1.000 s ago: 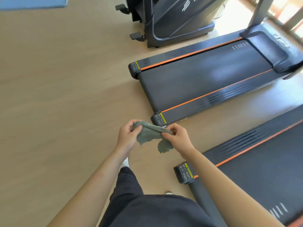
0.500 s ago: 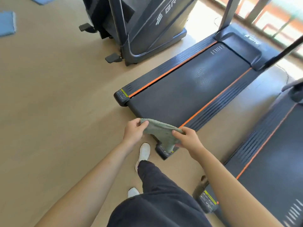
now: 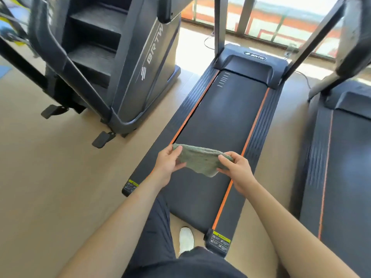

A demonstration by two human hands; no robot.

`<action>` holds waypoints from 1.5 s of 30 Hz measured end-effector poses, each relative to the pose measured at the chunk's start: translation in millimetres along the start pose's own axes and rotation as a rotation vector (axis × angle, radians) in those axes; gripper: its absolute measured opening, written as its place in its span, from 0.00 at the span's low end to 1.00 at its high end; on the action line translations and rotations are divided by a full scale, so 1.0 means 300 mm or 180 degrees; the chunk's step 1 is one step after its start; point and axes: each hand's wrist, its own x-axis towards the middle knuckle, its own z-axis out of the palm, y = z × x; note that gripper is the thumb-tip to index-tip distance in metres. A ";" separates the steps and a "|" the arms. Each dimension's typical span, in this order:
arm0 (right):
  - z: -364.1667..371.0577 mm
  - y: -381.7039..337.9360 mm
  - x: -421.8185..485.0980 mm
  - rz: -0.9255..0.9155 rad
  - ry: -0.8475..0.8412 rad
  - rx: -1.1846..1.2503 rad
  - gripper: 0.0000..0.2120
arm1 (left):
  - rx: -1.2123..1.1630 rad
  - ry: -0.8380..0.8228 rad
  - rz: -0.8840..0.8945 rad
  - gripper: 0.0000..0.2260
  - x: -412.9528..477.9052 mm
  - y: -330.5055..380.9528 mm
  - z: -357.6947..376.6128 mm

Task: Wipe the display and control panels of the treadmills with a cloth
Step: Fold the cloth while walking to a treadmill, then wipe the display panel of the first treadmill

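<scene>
A grey-green cloth (image 3: 200, 160) is stretched between my two hands over the rear half of a black treadmill (image 3: 224, 117) with orange side stripes. My left hand (image 3: 168, 162) pinches the cloth's left end and my right hand (image 3: 236, 169) pinches its right end. The treadmill's belt runs straight ahead of me to its motor cover, and its two uprights rise out of the top of the frame. Its display and control panel are out of view. A second treadmill (image 3: 341, 157) lies alongside on the right, only partly in view.
A dark stair-climber machine (image 3: 112, 63) stands to the left of the treadmill, with feet sticking out onto the tan floor (image 3: 50, 177). Windows and cables run along the far wall. My white shoe (image 3: 186, 238) is on the floor at the treadmill's rear end.
I have turned and stepped to face along the treadmill, which now lies straight ahead. The cloth has been pulled out wider between both hands.
</scene>
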 end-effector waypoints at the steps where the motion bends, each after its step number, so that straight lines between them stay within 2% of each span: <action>1: 0.007 -0.044 0.051 -0.0070 0.0088 -0.0036 0.06 | -0.0001 -0.0086 0.0025 0.10 0.057 0.051 0.004; 5: 0.034 -0.226 0.274 -0.0396 0.0437 -0.0181 0.03 | 0.0105 -0.0424 0.0241 0.08 0.323 0.271 0.044; 9: 0.061 -0.415 0.513 -0.0676 0.0881 -0.0381 0.05 | 0.0387 -0.0685 0.0581 0.05 0.571 0.528 0.127; 13: 0.093 -0.663 0.627 -0.0547 0.1356 -0.0292 0.06 | 0.0654 -0.0871 0.0681 0.05 0.702 0.828 0.210; 21: 0.024 -1.236 0.733 -0.0465 0.1422 0.0188 0.08 | 0.1092 -0.1158 0.0811 0.04 0.846 1.425 0.465; 29: -0.244 -1.532 0.980 -0.0787 0.1463 0.0431 0.06 | 0.1355 -0.1365 0.0918 0.05 1.074 1.709 0.895; 34: -0.511 -1.655 1.249 -0.0927 0.1657 0.0197 0.08 | 0.1292 -0.1221 0.0957 0.06 1.261 1.807 1.200; 40: -0.794 -1.920 1.509 -0.1080 0.1651 0.0123 0.07 | 0.1078 -0.1089 0.0974 0.07 1.448 2.000 1.508; 45: -0.960 -2.101 1.738 -0.1316 0.1807 -0.0533 0.06 | 0.0872 -0.1301 0.1171 0.04 1.619 2.180 1.738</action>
